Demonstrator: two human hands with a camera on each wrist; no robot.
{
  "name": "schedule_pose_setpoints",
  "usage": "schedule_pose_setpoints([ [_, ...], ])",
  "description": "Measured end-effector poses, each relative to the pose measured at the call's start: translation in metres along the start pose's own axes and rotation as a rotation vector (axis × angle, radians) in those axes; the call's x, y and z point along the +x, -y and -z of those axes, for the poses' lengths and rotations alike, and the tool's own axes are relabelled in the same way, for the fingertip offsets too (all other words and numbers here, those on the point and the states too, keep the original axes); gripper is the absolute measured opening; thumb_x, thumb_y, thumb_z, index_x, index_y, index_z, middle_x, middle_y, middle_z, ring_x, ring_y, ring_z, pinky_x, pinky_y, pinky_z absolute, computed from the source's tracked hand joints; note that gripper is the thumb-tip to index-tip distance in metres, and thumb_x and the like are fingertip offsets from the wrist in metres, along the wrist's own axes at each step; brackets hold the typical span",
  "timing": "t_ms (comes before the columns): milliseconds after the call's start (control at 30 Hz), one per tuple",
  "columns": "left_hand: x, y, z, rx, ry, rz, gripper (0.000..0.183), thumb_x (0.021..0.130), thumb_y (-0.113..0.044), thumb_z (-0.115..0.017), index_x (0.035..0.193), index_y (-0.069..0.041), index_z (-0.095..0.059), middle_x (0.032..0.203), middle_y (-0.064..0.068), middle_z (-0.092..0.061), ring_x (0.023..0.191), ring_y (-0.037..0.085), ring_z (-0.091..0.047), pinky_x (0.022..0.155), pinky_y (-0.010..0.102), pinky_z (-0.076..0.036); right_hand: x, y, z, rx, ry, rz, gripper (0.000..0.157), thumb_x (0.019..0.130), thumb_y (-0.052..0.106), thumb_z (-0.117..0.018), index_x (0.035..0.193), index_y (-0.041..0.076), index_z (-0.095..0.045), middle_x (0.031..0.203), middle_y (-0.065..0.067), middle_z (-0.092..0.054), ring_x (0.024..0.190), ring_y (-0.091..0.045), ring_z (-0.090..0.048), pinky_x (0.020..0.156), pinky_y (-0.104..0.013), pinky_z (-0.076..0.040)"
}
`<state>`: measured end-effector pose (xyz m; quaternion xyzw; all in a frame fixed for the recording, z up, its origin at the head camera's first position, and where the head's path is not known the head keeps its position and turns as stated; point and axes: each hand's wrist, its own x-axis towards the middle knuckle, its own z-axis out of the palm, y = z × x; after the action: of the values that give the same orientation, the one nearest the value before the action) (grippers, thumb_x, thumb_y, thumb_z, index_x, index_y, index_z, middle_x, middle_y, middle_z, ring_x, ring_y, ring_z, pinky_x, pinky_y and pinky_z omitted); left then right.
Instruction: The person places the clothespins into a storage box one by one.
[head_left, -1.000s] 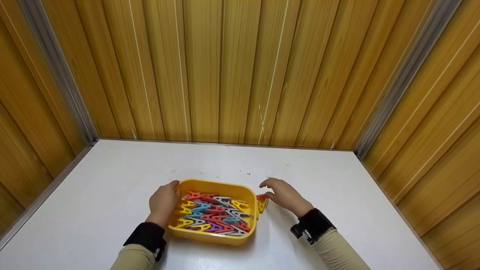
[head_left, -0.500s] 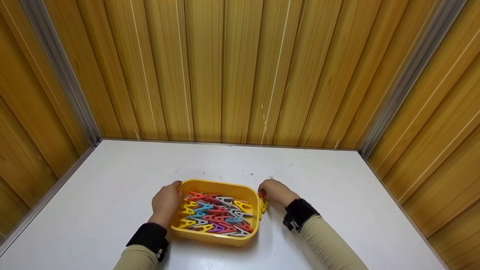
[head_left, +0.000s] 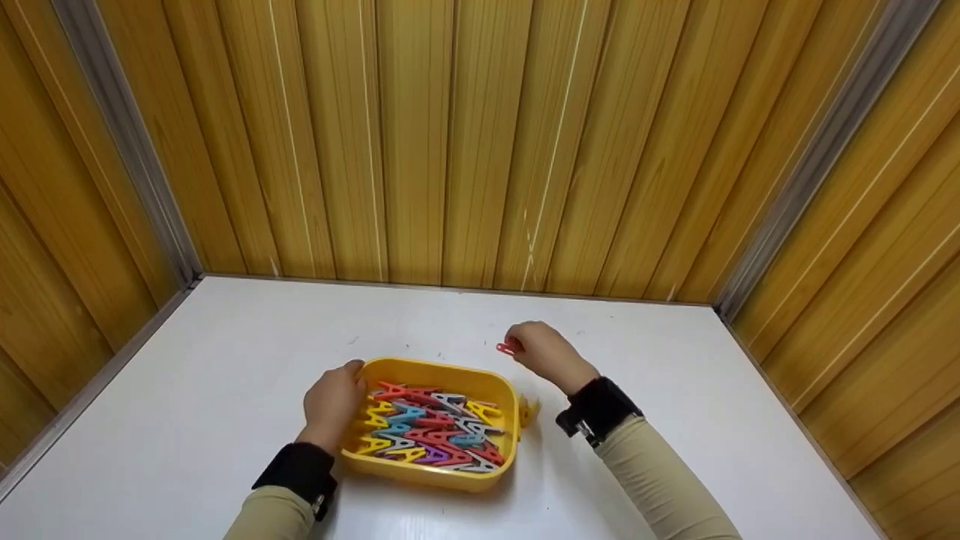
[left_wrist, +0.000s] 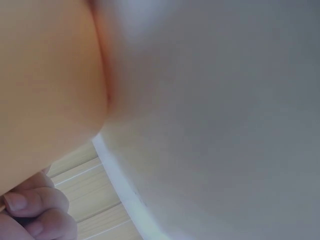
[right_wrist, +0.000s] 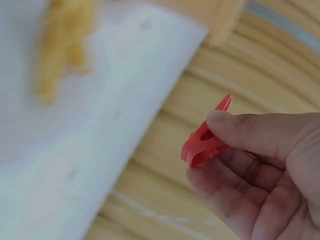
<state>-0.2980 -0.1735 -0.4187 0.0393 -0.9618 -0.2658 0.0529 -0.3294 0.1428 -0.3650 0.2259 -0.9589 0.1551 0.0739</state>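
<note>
In the head view my left hand (head_left: 332, 405) grips the left side of a yellow plastic tub (head_left: 420, 480). The left wrist view shows only curled fingers (left_wrist: 42, 205) and a blurred, close-up patch. My right hand (head_left: 551, 354), raised beyond the tub's far right corner, pinches a red clothespin (right_wrist: 204, 142) between thumb and fingers. Rows of clothespins (head_left: 431, 435) in red, yellow, blue, grey and purple lie inside the tub. Against its right outer side are yellow clothespins (head_left: 529, 411), blurred; how many I cannot tell.
Underneath is a white table (head_left: 262, 330), with small dark specks behind the tub. Wood-patterned panels (head_left: 480, 150) enclose the back and both sides, with grey metal strips at the corners.
My right hand closed on the red clothespin at the tub's right side, then lifted it up and away. The yellow clothespins there stayed behind. My left hand keeps its hold.
</note>
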Motion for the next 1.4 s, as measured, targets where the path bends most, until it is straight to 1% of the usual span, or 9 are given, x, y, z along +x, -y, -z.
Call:
schedule_pose_setpoints([
  [167,0.003,-0.001,0.001,0.001,0.001,-0.004,0.043,0.104,-0.017,-0.054,0.142,0.001,-0.057,0.134,0.024,-0.067,0.126,0.043,-0.063,0.107,0.057,-0.05,0.01,0.046,0.022,-0.012,0.099,0.098,0.01,0.087,-0.001,-0.075,0.097,-0.003,-0.074,0.087,-0.015,-0.073,0.077,-0.021,-0.061,0.079,-0.042,-0.056],
  [367,0.006,-0.002,0.002,-0.016,0.003,0.01,0.043,0.104,-0.018,-0.053,0.143,0.001,-0.056,0.136,0.025,-0.066,0.128,0.044,-0.061,0.109,0.058,-0.048,0.019,0.085,0.012,-0.048,0.359,-0.024,0.022,0.085,-0.001,-0.078,0.107,0.001,-0.076,0.097,-0.012,-0.074,0.075,-0.015,-0.058,0.077,-0.035,-0.06],
  [433,0.007,-0.003,0.0,-0.022,0.005,0.017,0.044,0.104,-0.018,-0.053,0.144,0.001,-0.056,0.137,0.025,-0.065,0.128,0.044,-0.061,0.11,0.058,-0.048,0.02,0.091,0.004,-0.068,0.401,-0.07,0.022,0.085,-0.001,-0.078,0.106,0.003,-0.076,0.096,-0.008,-0.073,0.074,-0.014,-0.057,0.072,-0.031,-0.058],
  [567,0.006,-0.005,-0.003,-0.028,0.008,0.015,0.044,0.104,-0.018,-0.053,0.144,0.001,-0.056,0.136,0.025,-0.065,0.127,0.044,-0.062,0.108,0.057,-0.049,0.018,0.092,-0.012,-0.1,0.437,-0.139,0.011,0.084,-0.003,-0.076,0.087,0.007,-0.073,0.08,-0.001,-0.064,0.067,-0.013,-0.051,0.059,-0.027,-0.046],
  [667,0.006,-0.006,-0.003,-0.027,0.011,0.019,0.044,0.104,-0.018,-0.054,0.143,0.002,-0.056,0.136,0.025,-0.066,0.127,0.044,-0.062,0.108,0.057,-0.049,0.018,0.088,-0.019,-0.099,0.467,-0.172,0.017,0.084,-0.003,-0.075,0.077,0.01,-0.066,0.074,0.001,-0.057,0.063,-0.014,-0.05,0.056,-0.027,-0.042],
  [800,0.007,-0.009,-0.002,-0.025,0.007,0.017,0.044,0.104,-0.018,-0.054,0.143,0.001,-0.056,0.136,0.024,-0.066,0.127,0.043,-0.062,0.108,0.057,-0.049,0.019,0.085,-0.022,-0.084,0.474,-0.173,0.018,0.086,-0.001,-0.074,0.075,0.011,-0.066,0.072,0.002,-0.057,0.063,-0.014,-0.05,0.056,-0.027,-0.042],
  [1133,0.006,-0.008,-0.004,0.005,-0.034,-0.049,0.041,0.101,-0.014,-0.054,0.138,0.003,-0.06,0.129,0.025,-0.069,0.12,0.044,-0.066,0.102,0.056,-0.053,0.023,0.085,-0.03,-0.173,0.405,-0.129,0.032,0.092,-0.003,-0.062,0.064,0.009,-0.053,0.066,0.0,-0.047,0.058,-0.016,-0.04,0.055,-0.027,-0.035],
  [1300,0.005,-0.008,-0.005,-0.009,-0.036,-0.051,0.041,0.101,-0.014,-0.053,0.138,0.003,-0.06,0.129,0.025,-0.07,0.12,0.044,-0.066,0.102,0.057,-0.052,0.018,0.086,-0.014,-0.1,0.355,-0.109,0.005,0.091,0.003,-0.071,0.086,0.002,-0.071,0.081,-0.006,-0.067,0.067,-0.016,-0.052,0.064,-0.029,-0.048],
  [1400,0.006,-0.008,-0.005,-0.016,-0.021,-0.036,0.042,0.102,-0.015,-0.053,0.14,0.002,-0.059,0.131,0.025,-0.069,0.122,0.044,-0.065,0.103,0.057,-0.052,0.014,0.082,0.006,-0.035,0.317,-0.07,0.013,0.091,0.007,-0.074,0.102,-0.001,-0.074,0.099,-0.013,-0.074,0.079,-0.019,-0.062,0.076,-0.036,-0.056],
])
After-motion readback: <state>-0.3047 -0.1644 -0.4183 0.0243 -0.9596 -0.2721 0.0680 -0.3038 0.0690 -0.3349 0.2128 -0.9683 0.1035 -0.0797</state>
